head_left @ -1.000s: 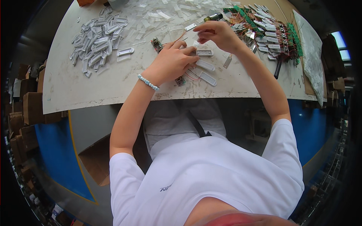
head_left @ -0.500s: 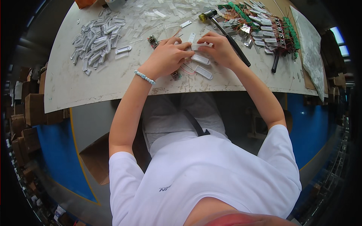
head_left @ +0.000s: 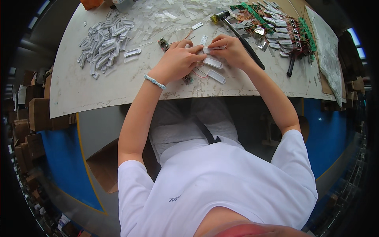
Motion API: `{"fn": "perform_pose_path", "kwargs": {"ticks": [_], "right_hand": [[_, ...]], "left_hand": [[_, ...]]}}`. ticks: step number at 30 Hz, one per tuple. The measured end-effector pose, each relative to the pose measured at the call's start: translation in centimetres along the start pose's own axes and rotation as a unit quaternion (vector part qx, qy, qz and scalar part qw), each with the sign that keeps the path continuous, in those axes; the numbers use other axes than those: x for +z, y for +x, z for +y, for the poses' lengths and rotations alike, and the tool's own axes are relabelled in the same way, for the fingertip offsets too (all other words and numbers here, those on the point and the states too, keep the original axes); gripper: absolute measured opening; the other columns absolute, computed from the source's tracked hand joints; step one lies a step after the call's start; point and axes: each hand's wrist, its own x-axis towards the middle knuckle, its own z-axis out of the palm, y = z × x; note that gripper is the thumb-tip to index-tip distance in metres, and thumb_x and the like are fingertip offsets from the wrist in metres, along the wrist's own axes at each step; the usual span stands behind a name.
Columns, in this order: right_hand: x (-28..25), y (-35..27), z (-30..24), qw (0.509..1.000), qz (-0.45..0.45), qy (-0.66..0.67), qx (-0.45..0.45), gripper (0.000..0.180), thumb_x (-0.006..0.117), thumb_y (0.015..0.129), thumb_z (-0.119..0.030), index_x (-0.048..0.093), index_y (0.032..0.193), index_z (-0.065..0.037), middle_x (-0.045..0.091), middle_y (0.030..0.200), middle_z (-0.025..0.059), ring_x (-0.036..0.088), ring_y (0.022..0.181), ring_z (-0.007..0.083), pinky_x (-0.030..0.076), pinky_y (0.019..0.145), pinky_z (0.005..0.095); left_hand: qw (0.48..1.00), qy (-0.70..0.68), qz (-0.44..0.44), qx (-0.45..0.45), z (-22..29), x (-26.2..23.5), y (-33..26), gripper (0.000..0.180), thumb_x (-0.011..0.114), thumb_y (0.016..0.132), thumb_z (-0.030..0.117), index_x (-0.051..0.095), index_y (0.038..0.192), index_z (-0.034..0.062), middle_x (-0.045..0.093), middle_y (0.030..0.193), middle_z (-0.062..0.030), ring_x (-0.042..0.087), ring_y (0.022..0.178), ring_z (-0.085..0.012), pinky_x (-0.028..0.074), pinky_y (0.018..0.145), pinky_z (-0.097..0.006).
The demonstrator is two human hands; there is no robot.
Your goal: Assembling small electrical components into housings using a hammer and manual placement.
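Right hand [head_left: 231, 50]: pinched a white casing [head_left: 212, 49] between thumb and fingers
Left hand [head_left: 181, 58]: had bent fingers near the casing's left end; whether they gripped anything, I could not tell
Casing place: was between both hands, beyond two loose casings [head_left: 213, 62]
Hammer [head_left: 245, 44]: lay right of the right hand

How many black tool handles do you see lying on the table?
2. One long black hammer handle lies just right of the right hand; one shorter black handle lies farther right, at the near edge of the wired white plastic parts. More may be hidden there.
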Motion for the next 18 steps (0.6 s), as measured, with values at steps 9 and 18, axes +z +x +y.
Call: {"fn": "perform_pose_path", "kwargs": {"ticks": [9,18], "right_hand": [[-0.4,-0.4,-0.7,0.992,0.048,-0.100,-0.053,0.036,0.077,0.082,-0.017,0.071,0.115,-0.005,0.068,0.103,0.0066,0.062,0.100,0.0185,0.050,0.085,0.0303],[-7.6,-1.9,3.0,0.951,0.027,-0.277,0.137,0.039,0.076,0.078,-0.029,0.069,0.108,-0.005,0.069,0.092,0.0100,0.065,0.083,0.0280,0.053,0.078,0.0378]], "left_hand": [[1.000,-0.012,-0.006,-0.003,0.1,0.0,0.1,0.035,0.064,0.088,0.011,0.068,0.120,0.0223,0.058,0.140,-0.0005,0.051,0.125,-0.0299,0.044,0.102,-0.045],[1.000,-0.009,0.003,-0.008,0.1,-0.1,-0.1,0.035,0.065,0.087,0.010,0.069,0.120,0.0201,0.058,0.140,-0.0004,0.051,0.125,-0.0293,0.044,0.102,-0.045]]}}
